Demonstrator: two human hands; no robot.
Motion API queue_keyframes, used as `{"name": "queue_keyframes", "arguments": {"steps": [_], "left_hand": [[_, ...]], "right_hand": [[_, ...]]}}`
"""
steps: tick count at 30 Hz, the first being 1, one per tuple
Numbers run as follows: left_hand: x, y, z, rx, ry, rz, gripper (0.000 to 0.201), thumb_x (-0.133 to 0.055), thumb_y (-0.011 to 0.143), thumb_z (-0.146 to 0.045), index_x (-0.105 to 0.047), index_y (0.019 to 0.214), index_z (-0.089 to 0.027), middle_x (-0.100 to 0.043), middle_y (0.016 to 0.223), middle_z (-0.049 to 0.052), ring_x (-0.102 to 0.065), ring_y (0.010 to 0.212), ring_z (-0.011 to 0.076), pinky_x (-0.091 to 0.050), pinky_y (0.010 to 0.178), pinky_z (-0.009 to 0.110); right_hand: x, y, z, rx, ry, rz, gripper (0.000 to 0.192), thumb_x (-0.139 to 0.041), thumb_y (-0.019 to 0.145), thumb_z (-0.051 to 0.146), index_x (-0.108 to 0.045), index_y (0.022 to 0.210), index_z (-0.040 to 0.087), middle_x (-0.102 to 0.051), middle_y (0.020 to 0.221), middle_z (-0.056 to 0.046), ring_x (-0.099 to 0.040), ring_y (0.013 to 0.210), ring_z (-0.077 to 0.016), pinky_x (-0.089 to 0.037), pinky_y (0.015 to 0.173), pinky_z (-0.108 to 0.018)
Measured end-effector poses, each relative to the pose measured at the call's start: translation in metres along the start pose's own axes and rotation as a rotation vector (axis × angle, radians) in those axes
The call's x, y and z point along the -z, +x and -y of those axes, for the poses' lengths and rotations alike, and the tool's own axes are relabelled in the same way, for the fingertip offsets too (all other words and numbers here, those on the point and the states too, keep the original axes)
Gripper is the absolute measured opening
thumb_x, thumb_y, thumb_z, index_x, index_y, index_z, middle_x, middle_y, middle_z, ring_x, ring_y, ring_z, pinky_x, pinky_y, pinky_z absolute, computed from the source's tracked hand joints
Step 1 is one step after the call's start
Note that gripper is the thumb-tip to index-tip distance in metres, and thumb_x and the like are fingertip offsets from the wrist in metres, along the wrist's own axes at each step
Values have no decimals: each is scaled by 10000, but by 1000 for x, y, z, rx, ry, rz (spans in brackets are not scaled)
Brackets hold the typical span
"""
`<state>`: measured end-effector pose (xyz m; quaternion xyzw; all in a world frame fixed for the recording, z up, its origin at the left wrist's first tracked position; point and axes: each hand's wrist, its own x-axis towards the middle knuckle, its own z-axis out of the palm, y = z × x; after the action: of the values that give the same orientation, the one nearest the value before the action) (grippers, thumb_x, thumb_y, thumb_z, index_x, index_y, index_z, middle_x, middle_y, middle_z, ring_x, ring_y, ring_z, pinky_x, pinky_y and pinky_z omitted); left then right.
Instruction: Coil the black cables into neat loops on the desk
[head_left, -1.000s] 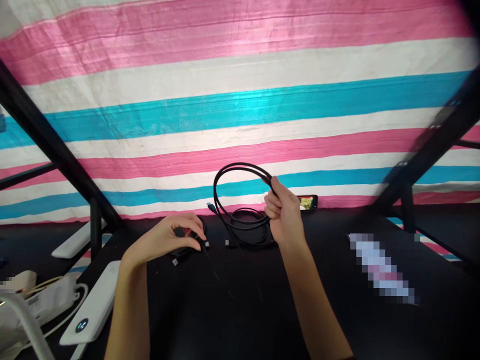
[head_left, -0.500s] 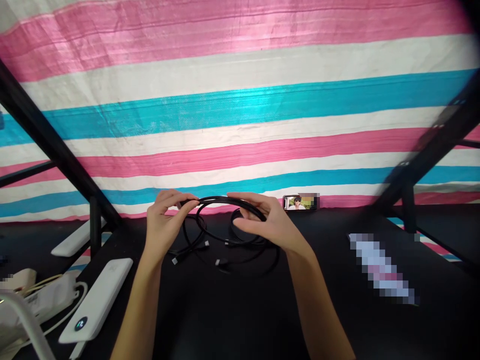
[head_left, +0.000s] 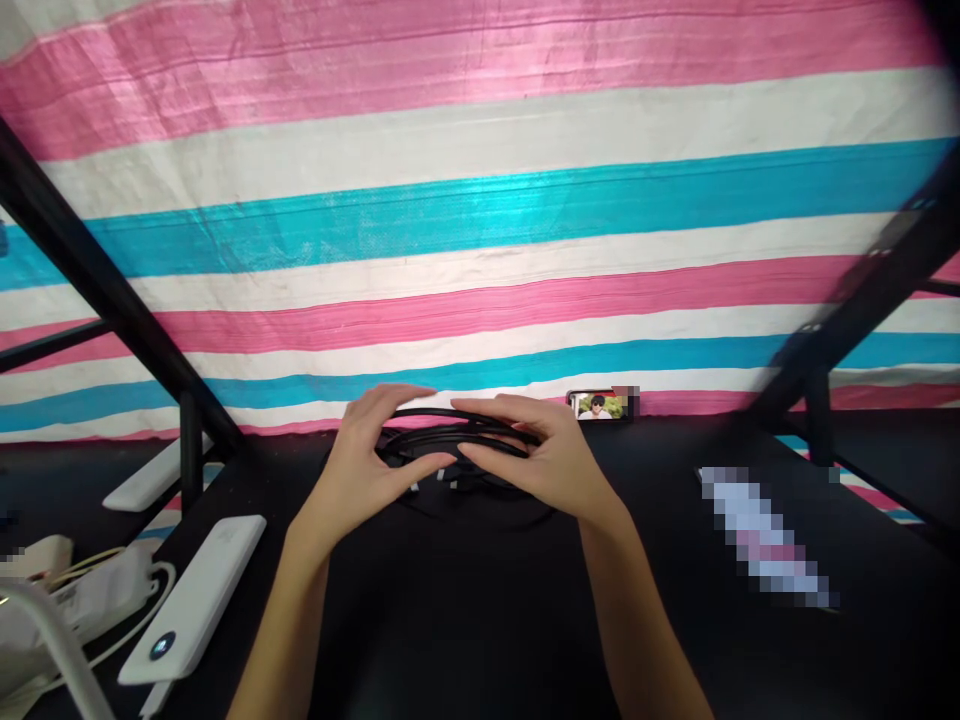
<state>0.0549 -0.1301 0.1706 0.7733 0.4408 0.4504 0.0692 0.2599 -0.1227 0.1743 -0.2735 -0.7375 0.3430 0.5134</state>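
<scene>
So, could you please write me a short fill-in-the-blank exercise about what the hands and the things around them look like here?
1. The left hand and right hand both hold a coil of ____ cable.
2. The white power bank lies on the person's ____ side.
3. The phone stands against the ____ sheet.

Missing words: black; left; striped

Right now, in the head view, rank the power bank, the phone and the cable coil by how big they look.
1. Cable coil, held between left hand and right hand, and power bank: alike in apparent size; the power bank is nearer the camera, so unranked.
2. Phone, plainly smallest, though farthest away.
</scene>
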Motion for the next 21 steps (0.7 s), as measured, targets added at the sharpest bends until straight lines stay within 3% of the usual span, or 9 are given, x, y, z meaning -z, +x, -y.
{"name": "queue_keyframes", "arguments": {"steps": [3,6,11,17,21], "left_hand": [[-3,-1,-3,143,-91,67,138,-661,775,-332,-657,755,-195,-647,648,2,-592,630,169,-441,599,259],[0,0,-1,280,-198,70,255,-631,786,-321,-580,582,-177,-509,441,-32,-471,435,112,-330,443,223],[7,2,11,384,-383,-117,284,-640,795,-342,-540,579,-188,-420,387,-56,-398,373,86,-313,427,225],[1,6,15,424,-705,-365,339,-660,790,-325,-452,560,-188,-286,426,-77,-297,363,57,-224,371,210],[-7,9,13,410,-819,-429,347,-679,785,-311,-426,588,-177,-257,461,-87,-252,389,44,-213,386,196]], "right_hand": [[0,0,-2,12,-15,-20,306,-730,743,248,-726,1049,252,-713,1020,-41,-671,915,-201,-554,791,-303],[-2,3,-6,-46,24,-44,291,-725,749,270,-726,1037,230,-717,984,-42,-670,835,-171,-546,743,-271],[-1,9,-15,-180,74,-67,231,-666,800,340,-731,955,180,-596,626,19,-474,460,-68,-441,448,-203],[-3,12,-19,-215,328,-44,252,-687,787,376,-724,921,166,-481,540,52,-405,456,-60,-483,507,-230],[-3,13,-18,-212,522,-8,398,-615,804,537,-716,881,159,-391,513,67,-313,389,-33,-386,402,-188]]}}
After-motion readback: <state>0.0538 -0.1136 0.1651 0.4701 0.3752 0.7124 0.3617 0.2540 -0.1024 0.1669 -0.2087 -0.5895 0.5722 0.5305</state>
